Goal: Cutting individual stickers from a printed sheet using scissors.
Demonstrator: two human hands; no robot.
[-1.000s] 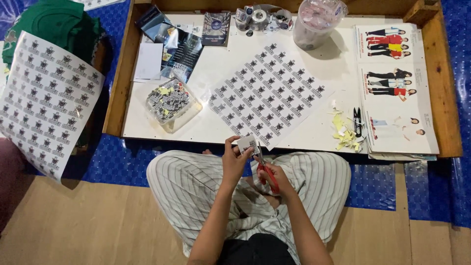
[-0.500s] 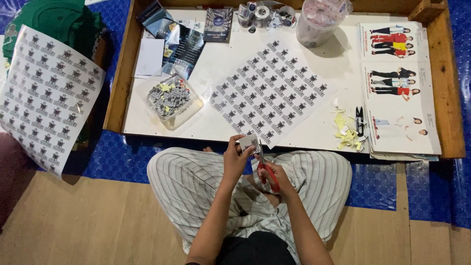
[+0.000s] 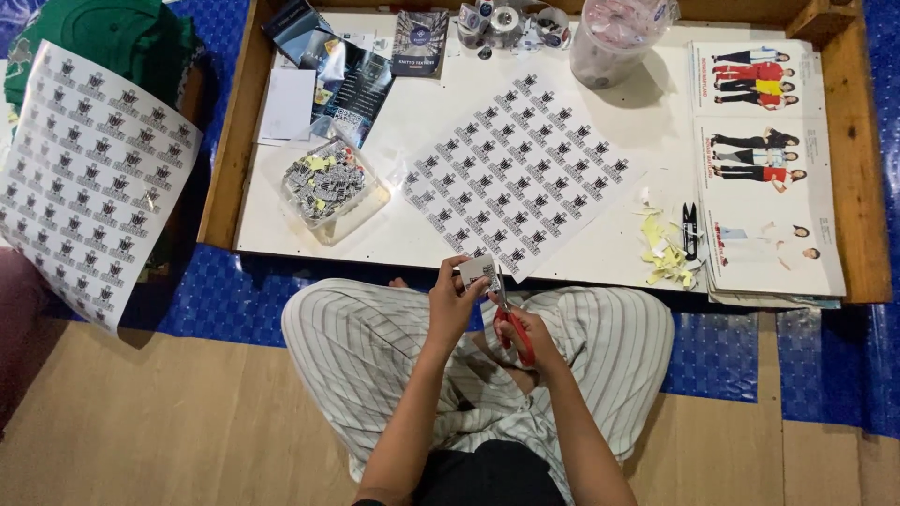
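Note:
I sit cross-legged in striped trousers at a low white table. My left hand pinches a small printed sticker piece just above my lap. My right hand grips red-handled scissors, whose blades point up and touch the piece's right edge. Right in front of my hands a large sheet of printed black-and-white stickers lies diagonally on the table. A clear plastic box with several cut stickers stands to the left of the sheet.
A second sticker sheet lies on the floor at left beside green cloth. Yellow paper scraps and small black snips lie at right, next to clothing leaflets. A clear tub and tape rolls stand at the back.
My hands stay in the same place with the piece and scissors; the piece has turned slightly between the blades. The view has shifted a little.

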